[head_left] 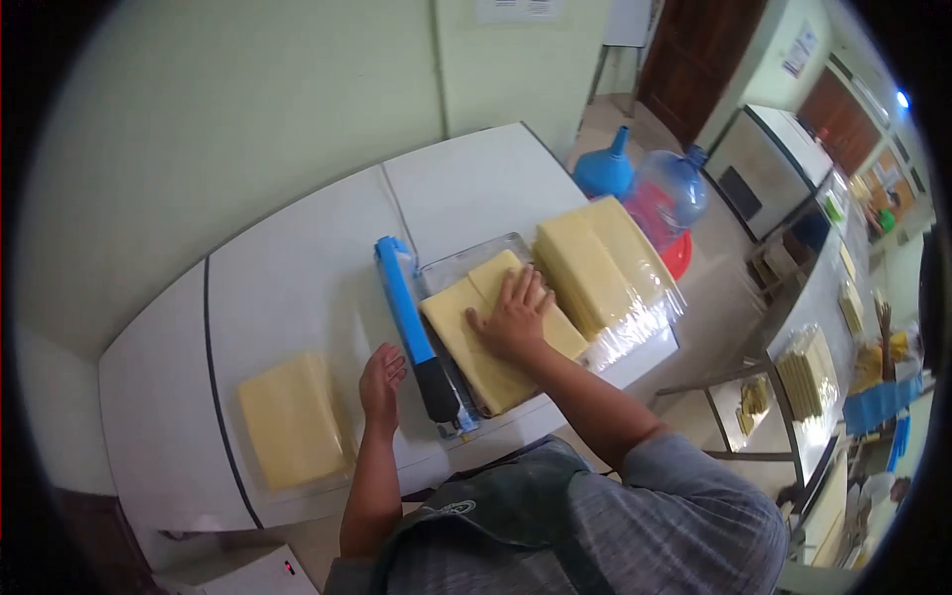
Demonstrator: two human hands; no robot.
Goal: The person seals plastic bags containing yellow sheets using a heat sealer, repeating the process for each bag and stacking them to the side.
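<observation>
My right hand (pixel 513 315) lies flat, fingers spread, on a stack of folded yellow sheets (pixel 486 372). A grey metal tray (pixel 476 256) shows under the back of this stack. Just left of the stack is a long blue bar-shaped device with a black end, which looks like a bag sealer (pixel 407 312). My left hand (pixel 381 385) hovers beside the sealer's near end with fingers slightly bent and nothing in them. Right of the stack, more yellow sheets (pixel 585 263) lie in a clear plastic bag (pixel 635 332).
A bagged yellow pack (pixel 295 421) rests at the left on the white table (pixel 288 268). Beyond the table's right end stand a blue funnel-shaped container (pixel 605 171) and a large clear bottle (pixel 669 193). Another table (pixel 833 307) at the right carries more packs.
</observation>
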